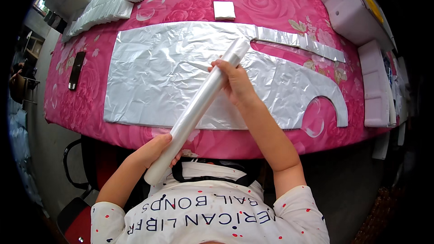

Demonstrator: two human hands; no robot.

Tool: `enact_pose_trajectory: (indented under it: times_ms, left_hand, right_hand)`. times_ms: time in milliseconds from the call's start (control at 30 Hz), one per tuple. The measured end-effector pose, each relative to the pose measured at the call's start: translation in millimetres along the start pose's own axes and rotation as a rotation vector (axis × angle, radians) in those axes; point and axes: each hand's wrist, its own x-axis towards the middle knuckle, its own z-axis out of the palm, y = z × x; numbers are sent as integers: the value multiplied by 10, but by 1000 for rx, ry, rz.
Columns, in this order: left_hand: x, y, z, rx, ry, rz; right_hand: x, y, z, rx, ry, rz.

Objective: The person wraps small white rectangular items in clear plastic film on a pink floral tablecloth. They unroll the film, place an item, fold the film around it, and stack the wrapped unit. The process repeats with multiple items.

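Note:
Slanting across my front is a long, shiny roll of whitish plastic film (194, 108), its far end over the table and its near end close to my shirt. My left hand (161, 150) is closed around the lower part of the roll. Higher up, my right hand (231, 80) grips it, fingers wrapped round. Under the roll, a flat silvery-white plastic apron (149, 72) lies creased on the table. Its curved cutout and a long strap are at the right. Just beyond its far edge sits a small folded white square packet (224, 11).
A pink rose-patterned cloth (266, 0) covers the table. Rows of folded white packets (106, 7) are at the far left, a dark phone (77, 71) below them. White foam boxes (346, 9) stand along the right edge. A red and black chair (77, 219) is at lower left.

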Motion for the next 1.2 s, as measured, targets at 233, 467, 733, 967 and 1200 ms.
enact_pose_trajectory:
  times_ms: [233, 467, 733, 967, 1200]
  left_hand:
    - [-138, -429, -288, -40, -138, 3]
    - [-119, -474, -294, -54, -174, 24]
    - [-167, -442, -257, 12, -112, 31]
    - [-435, -534, -640, 108, -191, -112]
    - [-468, 267, -756, 852, -238, 78]
  right_hand:
    - [318, -522, -492, -497, 106, -96]
    - [146, -557, -324, -827, -134, 138]
    - [272, -478, -526, -904, -79, -111]
    - [586, -1385, -1792, -1282, 571, -522]
    - [668, -1331, -1655, -1141, 379, -531]
